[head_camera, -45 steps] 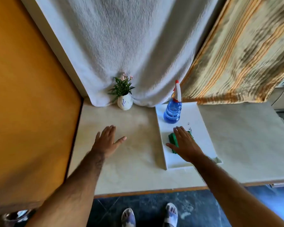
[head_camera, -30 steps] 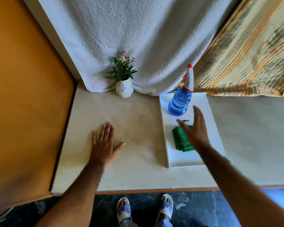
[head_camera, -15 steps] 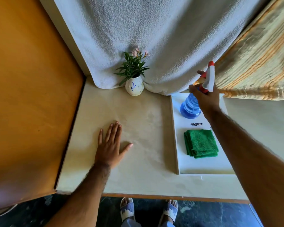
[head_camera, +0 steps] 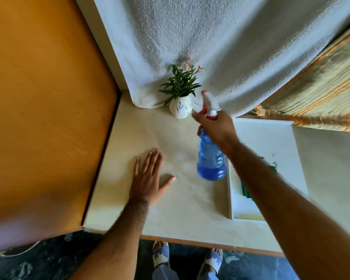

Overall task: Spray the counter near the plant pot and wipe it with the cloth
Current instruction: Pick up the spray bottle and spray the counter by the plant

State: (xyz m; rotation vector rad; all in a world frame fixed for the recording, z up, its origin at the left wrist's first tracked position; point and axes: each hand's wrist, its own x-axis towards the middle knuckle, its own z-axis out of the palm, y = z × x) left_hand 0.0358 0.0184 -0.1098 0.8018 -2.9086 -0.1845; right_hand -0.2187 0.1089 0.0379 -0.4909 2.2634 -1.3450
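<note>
- Blue plastic, part full of liquid: the spray bottle hung in our right hand, lifted clear of the counter so the nozzle could be aimed at the bare patch in front of the plant pot.
- We had our fingers wrapped tight round the bottle's neck, just under the red-and-white trigger head; whether a finger was on the trigger we could not tell, as the hand covered it.
- Our left hand lay flat on the counter, fingers spread and holding nothing, probably to steady us while keeping to the left of where the spray would land.
- We had the plant pot standing at the back against the white towel, near the bottle's nozzle, so the spray needed to point down at the surface, not at the leaves.
- We had left the green cloth on the white tray to the right, mostly hidden by our forearm, ready for the wiping not yet begun.
</note>
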